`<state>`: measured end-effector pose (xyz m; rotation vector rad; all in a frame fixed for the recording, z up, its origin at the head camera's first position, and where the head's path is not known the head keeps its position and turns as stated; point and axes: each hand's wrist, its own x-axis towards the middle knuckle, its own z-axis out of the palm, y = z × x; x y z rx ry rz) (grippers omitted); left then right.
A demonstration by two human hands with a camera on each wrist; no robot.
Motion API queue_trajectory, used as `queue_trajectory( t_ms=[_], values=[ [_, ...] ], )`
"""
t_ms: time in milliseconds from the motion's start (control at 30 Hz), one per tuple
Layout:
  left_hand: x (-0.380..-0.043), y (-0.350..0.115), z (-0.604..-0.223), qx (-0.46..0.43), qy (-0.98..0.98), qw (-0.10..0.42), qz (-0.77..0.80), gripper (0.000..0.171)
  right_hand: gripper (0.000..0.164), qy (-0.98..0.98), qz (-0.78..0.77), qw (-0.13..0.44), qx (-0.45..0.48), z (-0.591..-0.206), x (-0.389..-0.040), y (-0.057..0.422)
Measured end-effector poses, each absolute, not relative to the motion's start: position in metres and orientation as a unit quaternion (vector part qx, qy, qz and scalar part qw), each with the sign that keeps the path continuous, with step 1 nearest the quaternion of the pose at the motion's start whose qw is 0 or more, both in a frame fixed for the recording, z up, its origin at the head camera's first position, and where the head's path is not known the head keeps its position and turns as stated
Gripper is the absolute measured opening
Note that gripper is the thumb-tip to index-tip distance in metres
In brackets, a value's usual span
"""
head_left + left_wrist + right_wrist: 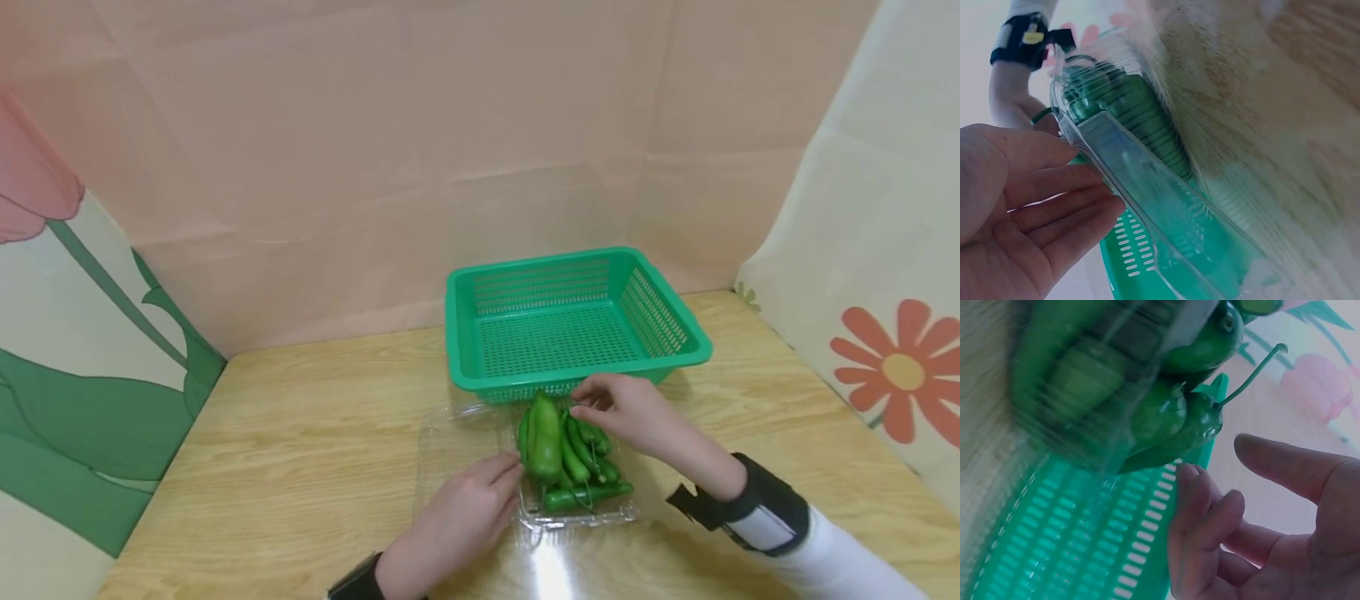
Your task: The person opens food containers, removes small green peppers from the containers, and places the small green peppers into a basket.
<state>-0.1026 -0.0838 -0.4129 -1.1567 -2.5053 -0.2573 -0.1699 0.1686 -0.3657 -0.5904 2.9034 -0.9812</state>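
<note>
Green peppers (545, 442) of several sizes fill one half of a hinged clear plastic container (577, 522). Its lid (456, 446) lies folded out to the left, flat on the table. My left hand (471, 506) is beside the hinge side, and in the left wrist view its extended fingers (1066, 181) meet the plastic edge. Over the far right of the peppers is my right hand (628, 412). Its thumb and bent fingers (1210, 531) stand apart with nothing between them, close to a pepper's long curved stem (1254, 374).
A green slotted basket (577, 367) stands just behind the container, with no contents visible inside. The wood-patterned table (300, 467) meets a plain pink backdrop (337, 167) at the back. Flower-printed cloth (885, 250) hangs on the right side, and another at left.
</note>
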Motion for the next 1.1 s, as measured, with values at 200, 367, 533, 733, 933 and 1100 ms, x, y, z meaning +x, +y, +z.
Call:
queue_trajectory(
  t_ms=[200,367,533,733,933,1100],
  values=[
    [-0.103,-0.083,-0.414,-0.413,-0.888,0.182,-0.085,0.035,0.029,0.938,-0.278,0.047,-0.201,-0.362,-0.174,0.157],
    [-0.104,-0.082,-0.414,-0.415,-0.887,0.186,-0.080,0.033,0.038,0.945,-0.237,0.076,-0.210,-0.360,-0.177,0.150],
    [-0.103,-0.081,-0.415,-0.415,-0.888,0.183,-0.077,0.033,0.042,0.950,-0.214,0.085,-0.212,-0.362,-0.180,0.145],
    [-0.103,-0.082,-0.415,-0.411,-0.892,0.171,-0.076,0.034,0.035,0.955,-0.190,0.064,-0.217,-0.367,-0.181,0.138],
    [-0.103,-0.083,-0.415,-0.410,-0.892,0.177,-0.077,0.033,0.038,0.954,-0.185,0.043,-0.230,-0.370,-0.182,0.132],
    [-0.102,-0.084,-0.415,-0.406,-0.894,0.171,-0.079,0.034,0.041,0.951,-0.192,0.036,-0.241,-0.374,-0.183,0.128]
  ],
)
